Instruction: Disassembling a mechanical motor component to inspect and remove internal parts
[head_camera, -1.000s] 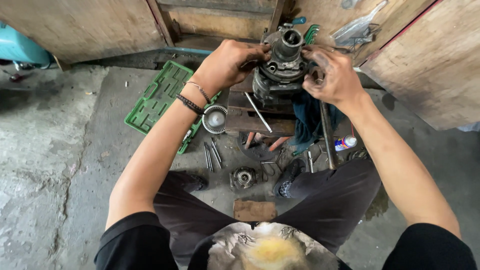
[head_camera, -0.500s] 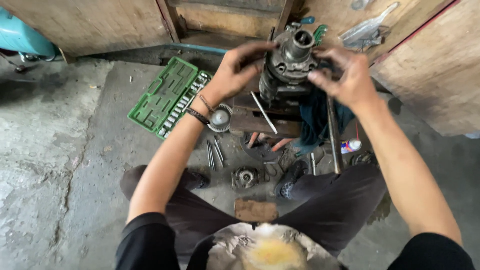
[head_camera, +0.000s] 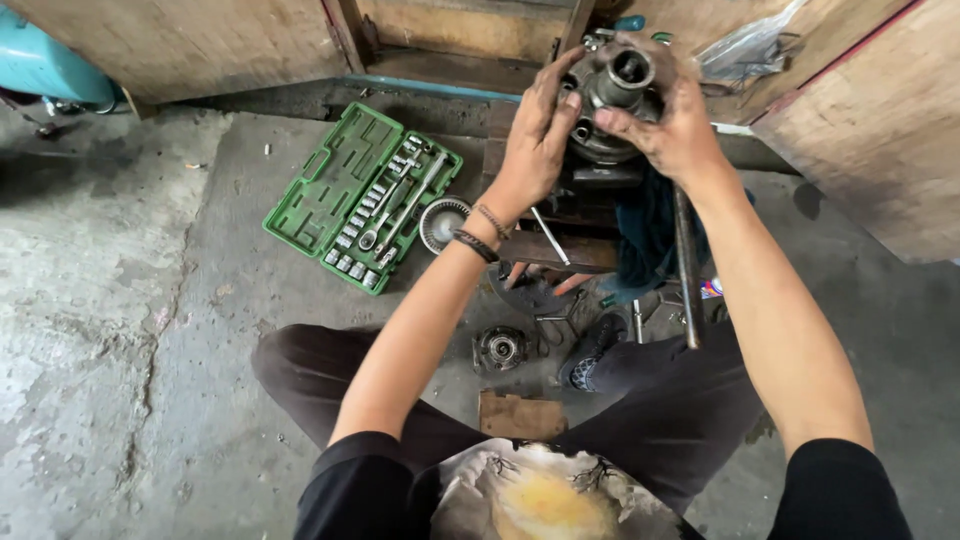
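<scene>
A grey metal gear housing (head_camera: 612, 88) with a hollow shaft end stands on wooden blocks (head_camera: 556, 250) in front of me. My left hand (head_camera: 538, 130) grips its left side, fingers spread over the casing. My right hand (head_camera: 676, 125) clasps its right side, the thumb pressed near the shaft opening. Both hands are greasy. A dark blue cloth (head_camera: 640, 235) hangs under the housing.
An open green socket set case (head_camera: 362, 196) lies on the concrete to the left, a round toothed part (head_camera: 441, 222) beside it. A bearing hub (head_camera: 500, 348), loose tools, a long steel bar (head_camera: 686, 265) and a wood block (head_camera: 522, 414) lie by my legs. Wooden panels (head_camera: 860, 130) stand behind.
Both hands have shifted upward on the housing, closing tighter around its top. The view has tilted, so the socket case sits nearer the middle.
</scene>
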